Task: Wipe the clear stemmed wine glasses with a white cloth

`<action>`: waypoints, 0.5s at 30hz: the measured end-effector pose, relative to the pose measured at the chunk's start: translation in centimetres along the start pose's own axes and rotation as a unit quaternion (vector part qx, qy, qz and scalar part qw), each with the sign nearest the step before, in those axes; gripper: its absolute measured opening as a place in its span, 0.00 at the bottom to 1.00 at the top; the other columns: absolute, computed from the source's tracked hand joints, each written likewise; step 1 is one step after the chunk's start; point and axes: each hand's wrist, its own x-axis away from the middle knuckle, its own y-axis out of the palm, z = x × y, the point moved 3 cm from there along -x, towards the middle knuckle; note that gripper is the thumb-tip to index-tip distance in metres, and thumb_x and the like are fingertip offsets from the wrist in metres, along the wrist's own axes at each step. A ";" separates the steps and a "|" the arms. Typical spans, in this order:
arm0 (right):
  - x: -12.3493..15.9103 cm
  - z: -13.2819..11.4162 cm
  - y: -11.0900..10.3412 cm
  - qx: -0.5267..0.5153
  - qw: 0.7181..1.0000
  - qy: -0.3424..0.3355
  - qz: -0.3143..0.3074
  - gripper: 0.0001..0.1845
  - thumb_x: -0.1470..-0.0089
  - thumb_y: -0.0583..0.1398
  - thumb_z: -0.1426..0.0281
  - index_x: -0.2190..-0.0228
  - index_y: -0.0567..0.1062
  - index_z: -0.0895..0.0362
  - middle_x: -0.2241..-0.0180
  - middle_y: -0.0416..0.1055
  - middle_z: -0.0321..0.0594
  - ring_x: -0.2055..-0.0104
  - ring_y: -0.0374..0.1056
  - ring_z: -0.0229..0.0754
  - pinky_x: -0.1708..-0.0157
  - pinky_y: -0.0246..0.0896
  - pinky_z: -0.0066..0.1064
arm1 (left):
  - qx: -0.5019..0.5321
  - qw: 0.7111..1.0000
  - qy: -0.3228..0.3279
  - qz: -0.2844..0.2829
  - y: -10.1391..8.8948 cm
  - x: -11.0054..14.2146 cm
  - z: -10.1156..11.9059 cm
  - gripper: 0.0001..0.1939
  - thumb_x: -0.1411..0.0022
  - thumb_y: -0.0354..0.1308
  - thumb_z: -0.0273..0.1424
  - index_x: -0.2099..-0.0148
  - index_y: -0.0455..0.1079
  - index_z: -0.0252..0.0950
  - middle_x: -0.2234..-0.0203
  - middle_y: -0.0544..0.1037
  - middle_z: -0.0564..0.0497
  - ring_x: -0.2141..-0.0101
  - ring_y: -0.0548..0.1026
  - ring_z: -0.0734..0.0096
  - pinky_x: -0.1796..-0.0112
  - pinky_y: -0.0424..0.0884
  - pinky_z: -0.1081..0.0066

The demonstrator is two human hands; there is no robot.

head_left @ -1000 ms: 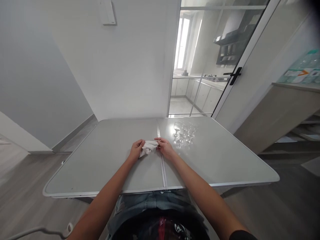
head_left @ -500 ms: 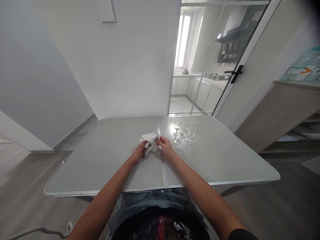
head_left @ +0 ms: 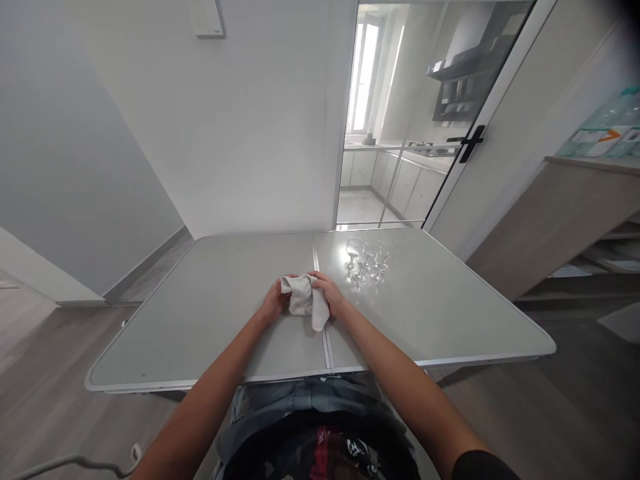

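Observation:
A crumpled white cloth [head_left: 301, 297] is bunched between my two hands above the middle of the table [head_left: 210, 300], with one corner hanging down toward me. My left hand [head_left: 274, 303] is closed on its left side, the fingers partly behind the fabric. On the other side, my right hand [head_left: 327, 293] grips the cloth with the thumb in front. Whether something lies inside the folds I cannot tell. To the right of my right hand stand several clear stemmed glasses [head_left: 354, 250], upright and close together.
A metal seam [head_left: 327, 350] runs across the table from front to back. Behind the table are a white wall [head_left: 260, 147] and a glass-paned door with a black handle [head_left: 471, 143]. At the right, a wooden shelf unit [head_left: 565, 200] carries wrapped plastic bottles [head_left: 603, 137].
The cloth was compact, then lifted and loosened, and now drapes lower with a corner hanging by my right hand. Both hands have shifted their hold on it. The glasses stay put.

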 end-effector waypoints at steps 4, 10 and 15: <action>-0.7 0.7 -0.3 -0.027 0.997 -0.033 0.057 0.16 0.57 0.64 0.60 0.65 0.75 0.54 0.71 0.72 0.34 0.67 0.66 0.41 0.67 0.62 0.29 | -0.061 0.996 0.016 -0.057 0.9 0.5 0.1 0.41 0.48 0.61 0.62 0.45 0.72 0.34 0.55 0.79 0.40 0.55 0.75 0.55 0.58 0.71 0.65; -1.5 1.3 -1.1 0.081 0.990 -0.081 0.080 0.20 0.51 0.62 0.50 0.66 0.78 0.53 0.64 0.76 0.40 0.58 0.68 0.45 0.58 0.64 0.33 | -0.157 0.985 0.054 0.041 1.1 0.0 0.6 0.25 0.49 0.70 0.46 0.56 0.75 0.32 0.66 0.80 0.47 0.65 0.75 0.66 0.62 0.70 0.69; -0.7 0.2 -1.8 0.144 0.986 -0.054 0.057 0.16 0.55 0.64 0.57 0.67 0.79 0.54 0.70 0.75 0.36 0.64 0.67 0.42 0.63 0.61 0.30 | -0.055 0.980 0.079 0.175 -1.1 -0.4 1.7 0.28 0.50 0.70 0.44 0.51 0.72 0.34 0.71 0.76 0.52 0.72 0.73 0.72 0.68 0.69 0.72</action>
